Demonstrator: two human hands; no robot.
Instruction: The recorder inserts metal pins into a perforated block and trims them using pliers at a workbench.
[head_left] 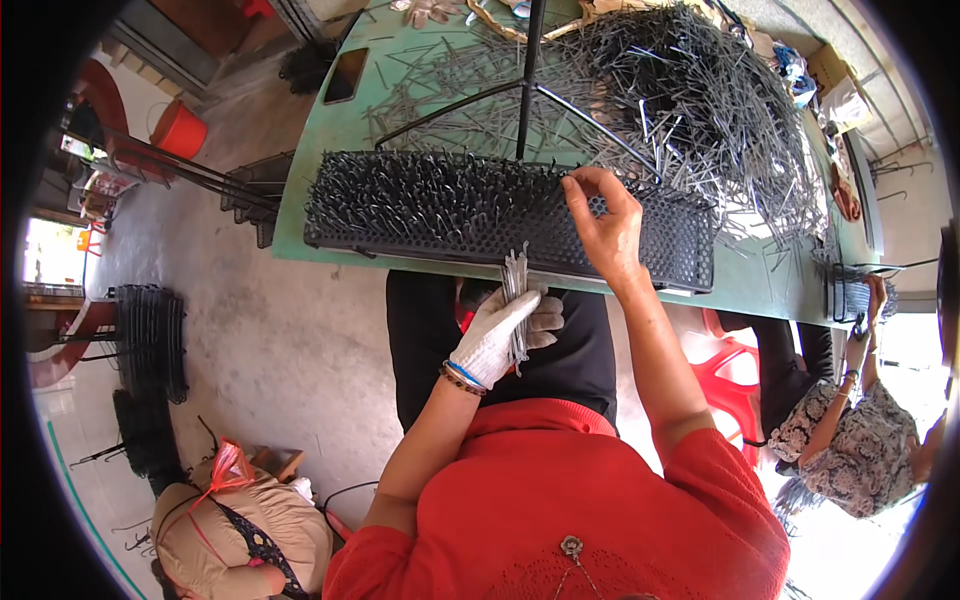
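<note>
This looks like a small workshop. A green table (322, 130) stands on a bare concrete floor (240, 330) and carries a big loose heap of thin grey pieces (690, 100). Along the table's near edge sits a black perforated tray (665, 240), bristling with upright pieces over much of its top. At the table's right end is a co-worker (860, 440) in a patterned top. Left of the table, stacked black parts (150, 340) gather in bulk, and a red bucket (180, 130) stands toward its far side.
</note>
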